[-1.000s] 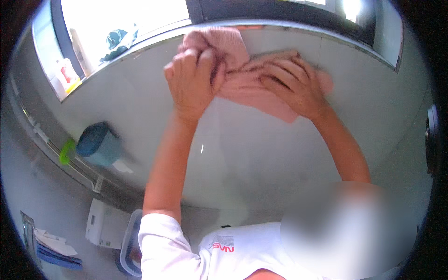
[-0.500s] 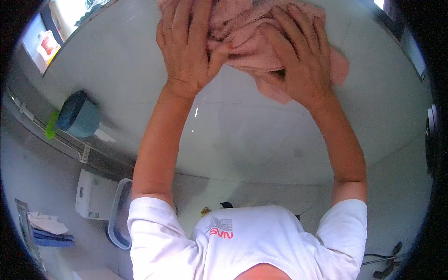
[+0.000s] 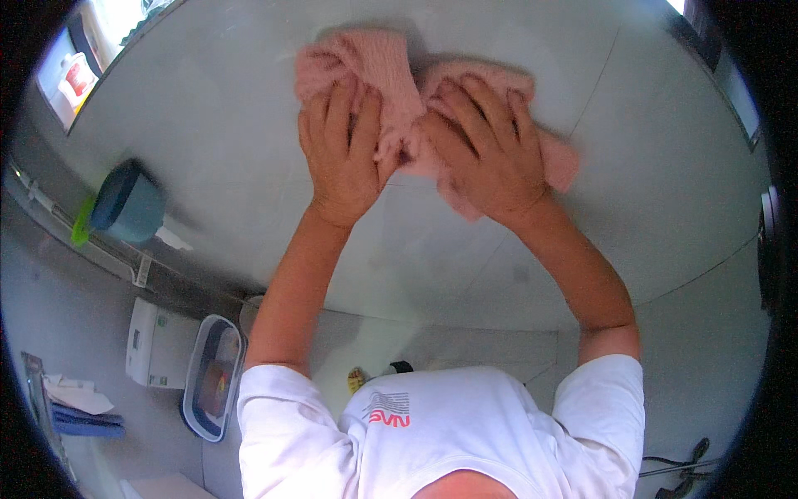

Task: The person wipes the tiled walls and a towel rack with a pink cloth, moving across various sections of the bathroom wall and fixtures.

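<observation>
A crumpled pink towel (image 3: 391,71) lies bunched against a pale, glossy tiled surface (image 3: 465,266). On its left part my left hand (image 3: 342,158) presses down, fingers curled into the fabric. My right hand (image 3: 496,154) grips the right part, its fingers bent and slightly spread over a fold. The two hands are a short way apart, with bunched cloth between them. Both my arms reach forward, and the towel's loose ends stick out beyond the fingers at the far side and at the right.
A blue-grey holder (image 3: 133,204) and a green item (image 3: 81,220) are at the left. A bottle (image 3: 76,81) stands by the bright opening at the far left. Lower left are a white box (image 3: 158,343), a clear plastic tub (image 3: 218,370) and folded blue cloths (image 3: 87,421).
Both hands have drawn the towel nearer to me, and its far edge has come into view. The right hand has also shifted a little left.
</observation>
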The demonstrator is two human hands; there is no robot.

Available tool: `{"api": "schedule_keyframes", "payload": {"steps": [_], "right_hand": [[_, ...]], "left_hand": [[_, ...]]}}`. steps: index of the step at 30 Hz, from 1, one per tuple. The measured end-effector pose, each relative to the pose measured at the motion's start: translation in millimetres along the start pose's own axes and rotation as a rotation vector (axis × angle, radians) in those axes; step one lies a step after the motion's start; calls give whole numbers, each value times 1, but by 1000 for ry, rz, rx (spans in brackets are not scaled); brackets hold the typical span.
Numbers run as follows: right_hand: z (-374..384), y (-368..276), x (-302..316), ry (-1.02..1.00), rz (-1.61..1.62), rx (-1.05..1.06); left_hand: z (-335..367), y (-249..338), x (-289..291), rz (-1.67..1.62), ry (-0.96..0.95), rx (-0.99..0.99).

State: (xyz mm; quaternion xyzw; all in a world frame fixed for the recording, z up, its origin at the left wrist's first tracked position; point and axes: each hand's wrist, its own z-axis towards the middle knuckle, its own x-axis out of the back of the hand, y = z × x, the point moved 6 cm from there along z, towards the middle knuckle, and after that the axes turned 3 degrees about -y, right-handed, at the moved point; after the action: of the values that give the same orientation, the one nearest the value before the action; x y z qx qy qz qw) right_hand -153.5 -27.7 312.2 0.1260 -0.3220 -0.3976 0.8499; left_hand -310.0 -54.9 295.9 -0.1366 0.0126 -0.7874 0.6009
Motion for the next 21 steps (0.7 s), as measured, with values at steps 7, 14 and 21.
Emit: {"api": "schedule_keyframes", "payload": {"steps": [7,14,21], "right_hand": [[-58,-34,-42,1,39,85],[-102,-58,-79,-62,93,104],[-113,-72,-90,-121,148,190]], "left_hand": [[-88,9,-17,6,-139,41],[-153,18,-34,-56,-226,129],[-194,19,-44,-127,-308,196]]}}
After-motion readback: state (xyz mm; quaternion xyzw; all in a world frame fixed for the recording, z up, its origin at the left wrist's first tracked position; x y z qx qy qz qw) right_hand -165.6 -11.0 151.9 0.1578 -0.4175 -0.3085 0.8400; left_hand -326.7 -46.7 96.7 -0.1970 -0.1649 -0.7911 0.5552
